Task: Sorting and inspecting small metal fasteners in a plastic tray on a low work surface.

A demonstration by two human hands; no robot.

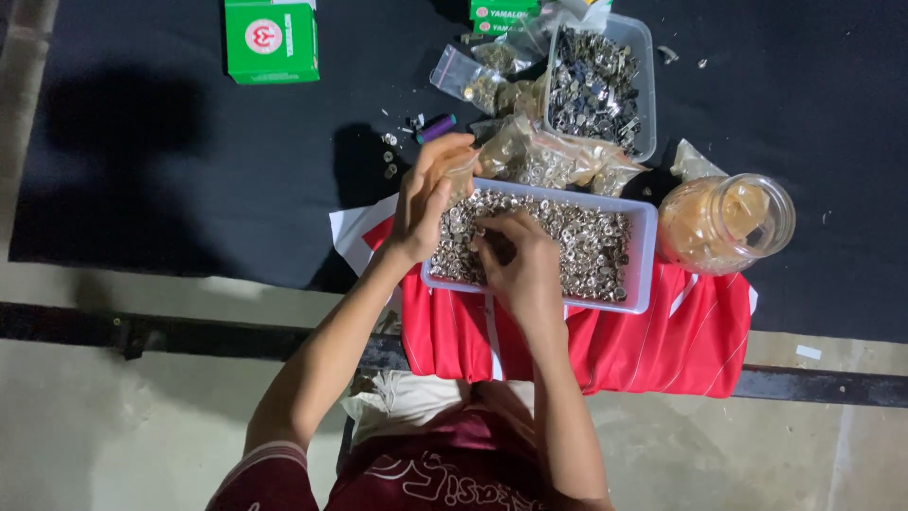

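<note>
left hand (pixel 430 194) holds a small clear bag (pixel 462 173) over my tray (pixel 643 248) | right hand (pixel 518 257) digs into the silver metal rings (pixel 586 248) | tray sits on red cloth (pixel 662 345) | plastic jar (pixel 726 222) just beside it

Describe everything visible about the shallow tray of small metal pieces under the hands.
The tray is a shallow rectangular container of clear or pale plastic with rounded corners, lying flat and slightly askew. It is filled almost to the rim with small silvery ring-shaped metal pieces. It rests on a folded red cloth with white stripes at the edge of the dark table. The left hand hovers over its upper left corner; the right hand reaches into the pieces. A clear jar stands beside its right end.
</note>
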